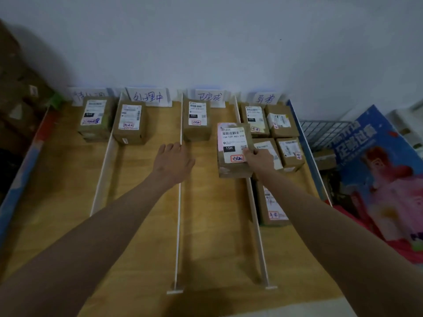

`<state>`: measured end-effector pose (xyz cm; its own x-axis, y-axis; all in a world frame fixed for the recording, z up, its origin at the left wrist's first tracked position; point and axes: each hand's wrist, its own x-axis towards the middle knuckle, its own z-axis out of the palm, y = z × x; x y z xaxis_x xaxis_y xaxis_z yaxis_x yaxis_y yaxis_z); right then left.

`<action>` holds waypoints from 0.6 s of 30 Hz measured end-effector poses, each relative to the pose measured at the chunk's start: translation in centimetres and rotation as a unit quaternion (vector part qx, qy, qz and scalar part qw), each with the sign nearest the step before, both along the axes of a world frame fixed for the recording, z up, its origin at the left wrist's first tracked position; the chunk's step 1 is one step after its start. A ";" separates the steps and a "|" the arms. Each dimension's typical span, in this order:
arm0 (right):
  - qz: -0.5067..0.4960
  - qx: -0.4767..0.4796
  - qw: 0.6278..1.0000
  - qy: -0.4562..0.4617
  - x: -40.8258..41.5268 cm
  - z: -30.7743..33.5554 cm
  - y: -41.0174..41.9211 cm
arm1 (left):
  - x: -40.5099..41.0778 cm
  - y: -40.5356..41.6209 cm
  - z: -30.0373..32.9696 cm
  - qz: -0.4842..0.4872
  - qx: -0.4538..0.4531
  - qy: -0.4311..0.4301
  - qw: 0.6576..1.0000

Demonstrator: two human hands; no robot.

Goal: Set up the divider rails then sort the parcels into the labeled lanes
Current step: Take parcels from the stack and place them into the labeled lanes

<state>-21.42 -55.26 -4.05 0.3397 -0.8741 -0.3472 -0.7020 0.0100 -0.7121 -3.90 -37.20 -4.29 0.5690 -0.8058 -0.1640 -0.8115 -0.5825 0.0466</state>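
Three white divider rails stand on the wooden table (142, 225): left rail (104, 165), middle rail (179, 202), right rail (254, 202). They split the table into lanes with handwritten labels (148, 97) at the back. My right hand (259, 160) grips a brown parcel marked 15H (232, 149), held over the third lane right beside the right rail. My left hand (174, 160) hovers with relaxed fingers next to the middle rail, holding nothing. One parcel (95, 120) sits in the first lane, one (130, 124) in the second, one (196, 120) in the third, several (281, 120) in the fourth.
A white wall stands behind the labels. Stacked cardboard boxes (16, 99) stand at the left. At the right are a wire basket (320, 133) and a blue and red printed board (377, 168). Blue edging (306, 145) borders the table's right side.
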 end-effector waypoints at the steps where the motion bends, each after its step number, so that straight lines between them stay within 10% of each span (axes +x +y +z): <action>1: 0.007 0.001 1.000 0.002 1.1 -0.6 -1.3 | 0.7 -1.0 -0.3 0.008 -0.003 0.000 1.000; 18: 0.068 -0.020 0.997 0.030 14.5 -8.7 -14.7 | 7.6 -9.8 -7.1 0.069 -0.018 0.011 0.997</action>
